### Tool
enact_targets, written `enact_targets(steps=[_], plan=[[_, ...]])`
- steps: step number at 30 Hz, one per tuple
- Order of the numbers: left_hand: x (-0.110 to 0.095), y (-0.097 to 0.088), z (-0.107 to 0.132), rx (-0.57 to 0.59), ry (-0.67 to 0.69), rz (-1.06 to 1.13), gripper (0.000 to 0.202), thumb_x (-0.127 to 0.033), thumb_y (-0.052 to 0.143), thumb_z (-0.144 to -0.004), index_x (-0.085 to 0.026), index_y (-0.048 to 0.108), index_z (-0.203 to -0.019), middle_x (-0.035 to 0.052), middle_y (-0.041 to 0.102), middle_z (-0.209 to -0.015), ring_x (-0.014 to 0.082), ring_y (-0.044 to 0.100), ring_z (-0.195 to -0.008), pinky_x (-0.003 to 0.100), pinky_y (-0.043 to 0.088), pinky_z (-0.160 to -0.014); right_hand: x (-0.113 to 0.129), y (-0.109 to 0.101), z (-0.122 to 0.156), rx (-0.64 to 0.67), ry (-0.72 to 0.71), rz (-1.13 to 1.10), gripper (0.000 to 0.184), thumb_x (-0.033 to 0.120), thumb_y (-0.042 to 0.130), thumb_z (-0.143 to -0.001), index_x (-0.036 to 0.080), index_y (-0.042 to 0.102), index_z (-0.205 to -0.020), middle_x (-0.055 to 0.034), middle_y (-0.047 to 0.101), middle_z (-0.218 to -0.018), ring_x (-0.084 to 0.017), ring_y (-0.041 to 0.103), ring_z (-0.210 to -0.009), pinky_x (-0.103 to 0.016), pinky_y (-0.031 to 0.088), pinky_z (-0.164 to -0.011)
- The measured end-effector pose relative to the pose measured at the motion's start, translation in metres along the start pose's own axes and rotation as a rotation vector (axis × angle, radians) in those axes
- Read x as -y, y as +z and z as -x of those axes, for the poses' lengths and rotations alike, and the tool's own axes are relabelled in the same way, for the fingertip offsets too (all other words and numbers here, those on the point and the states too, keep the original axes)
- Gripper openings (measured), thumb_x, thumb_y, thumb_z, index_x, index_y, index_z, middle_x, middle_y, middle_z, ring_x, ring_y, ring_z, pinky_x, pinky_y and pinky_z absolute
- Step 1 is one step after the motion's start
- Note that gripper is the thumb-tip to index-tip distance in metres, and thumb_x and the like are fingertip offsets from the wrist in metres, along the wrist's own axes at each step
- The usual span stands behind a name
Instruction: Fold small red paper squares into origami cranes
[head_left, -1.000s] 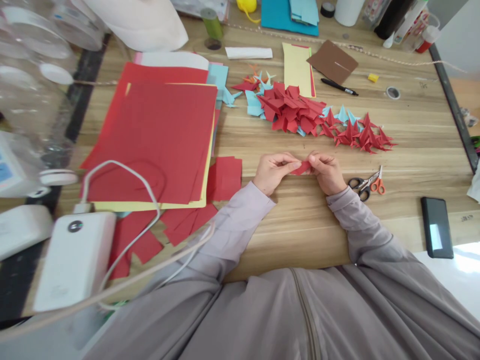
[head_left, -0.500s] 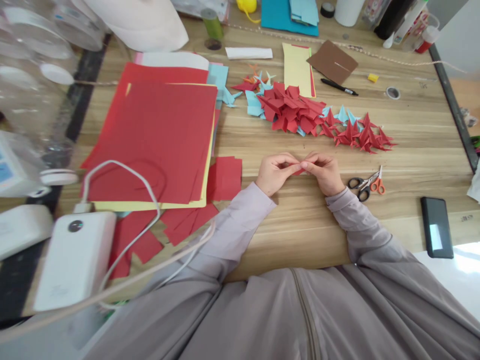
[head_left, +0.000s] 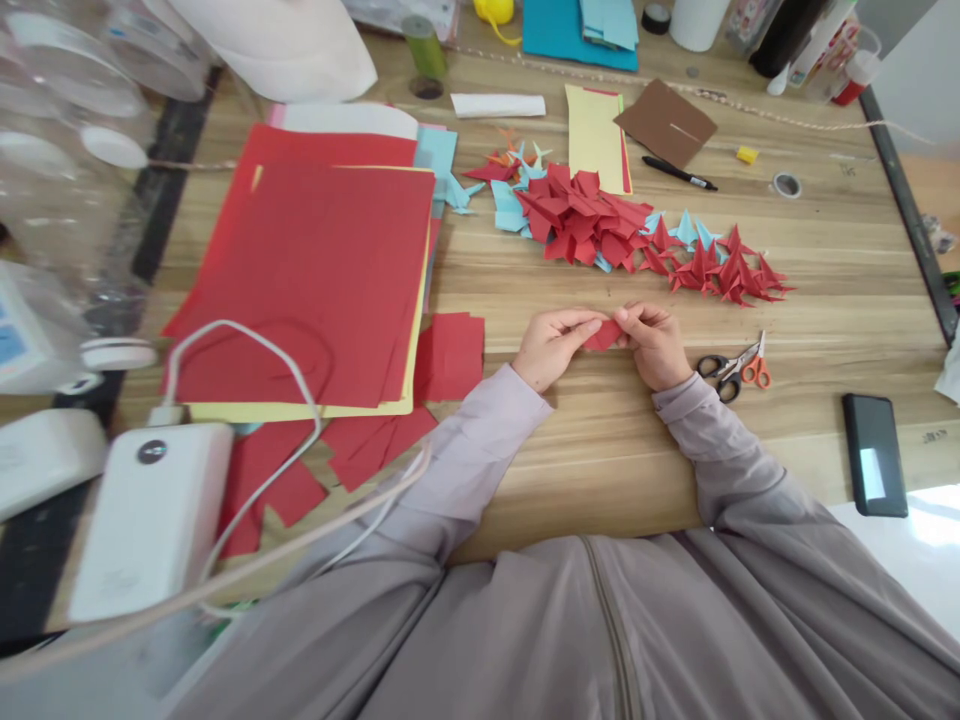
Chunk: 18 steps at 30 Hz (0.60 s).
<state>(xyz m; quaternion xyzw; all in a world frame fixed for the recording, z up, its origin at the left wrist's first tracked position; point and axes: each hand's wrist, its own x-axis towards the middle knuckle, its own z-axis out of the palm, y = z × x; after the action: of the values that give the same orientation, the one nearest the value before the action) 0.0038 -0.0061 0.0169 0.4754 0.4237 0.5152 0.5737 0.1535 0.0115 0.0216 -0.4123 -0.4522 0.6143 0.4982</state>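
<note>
Between both hands is a small folded piece of red paper (head_left: pixel 602 336), held just above the wooden table. My left hand (head_left: pixel 553 345) pinches its left side between thumb and fingers. On the other side my right hand (head_left: pixel 654 342) grips the right edge, thumb on top. The fingers hide part of the paper's outline. Beyond the hands lies a heap of folded red paper pieces (head_left: pixel 581 215), with red paper cranes (head_left: pixel 705 268) and a few light blue ones at its right end. Scissors (head_left: pixel 726 372) with black handles rest right of my right hand, beside an orange-handled pair (head_left: pixel 757 372).
Large red sheets (head_left: pixel 322 280) are stacked at left, with small red squares (head_left: pixel 454 355) beside them. A white power bank (head_left: pixel 154 520) and its cable (head_left: pixel 292 360) sit at front left. A phone (head_left: pixel 874 455) lies at right; a pen (head_left: pixel 679 173) and brown paper (head_left: pixel 666 123) lie farther back.
My right thumb has shifted right and away from the left thumb, so more of the red paper shows between the hands. Both hands stay in nearly the same place.
</note>
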Motion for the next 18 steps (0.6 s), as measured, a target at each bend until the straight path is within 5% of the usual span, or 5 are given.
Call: enact_targets(steps=[5, 10, 15, 18], plan=[[0.0013, 0.0003, 0.0006, -0.037, -0.016, -0.006, 0.033, -0.044, 0.072, -0.07, -0.016, 0.075, -0.086, 0.0065, 0.074, -0.078, 0.0148, 0.064, -0.066, 0.025, 0.049, -0.058, -0.003, -0.0014, -0.0014, -0.044, -0.02, 0.019, 0.034, 0.047, 0.077, -0.064, 0.018, 0.06, -0.054, 0.0035, 0.057, -0.053, -0.007, 0.05, -0.05, -0.022, 0.04, -0.051], [0.0011, 0.0003, 0.0024, -0.055, -0.071, 0.055, 0.034, -0.04, 0.069, -0.074, -0.014, 0.073, -0.096, 0.0055, 0.073, -0.072, 0.0149, 0.065, -0.057, 0.025, 0.049, -0.053, -0.0031, -0.0036, -0.0022, -0.075, 0.045, 0.047, 0.039, 0.051, 0.076, -0.064, 0.018, 0.057, -0.054, 0.0048, 0.052, -0.048, -0.006, 0.041, -0.041, -0.021, 0.031, -0.04], [0.0001, -0.0026, 0.0014, 0.002, -0.08, 0.09, 0.054, -0.032, 0.069, -0.075, -0.018, 0.059, -0.126, -0.0002, 0.071, -0.064, 0.0139, 0.065, -0.055, 0.023, 0.048, -0.052, 0.0022, -0.0004, 0.0001, -0.037, 0.068, 0.027, 0.031, 0.047, 0.077, -0.064, 0.019, 0.067, -0.074, 0.0069, 0.052, -0.049, -0.005, 0.042, -0.041, -0.019, 0.034, -0.038], [0.0012, -0.0022, 0.001, 0.005, -0.078, 0.066, 0.056, -0.035, 0.069, -0.075, -0.018, 0.058, -0.127, 0.0001, 0.07, -0.064, 0.0145, 0.065, -0.054, 0.024, 0.048, -0.051, 0.0036, 0.0009, 0.0012, -0.023, 0.074, 0.01, 0.032, 0.045, 0.078, -0.063, 0.02, 0.069, -0.081, 0.0072, 0.052, -0.05, -0.005, 0.042, -0.042, -0.019, 0.036, -0.039]])
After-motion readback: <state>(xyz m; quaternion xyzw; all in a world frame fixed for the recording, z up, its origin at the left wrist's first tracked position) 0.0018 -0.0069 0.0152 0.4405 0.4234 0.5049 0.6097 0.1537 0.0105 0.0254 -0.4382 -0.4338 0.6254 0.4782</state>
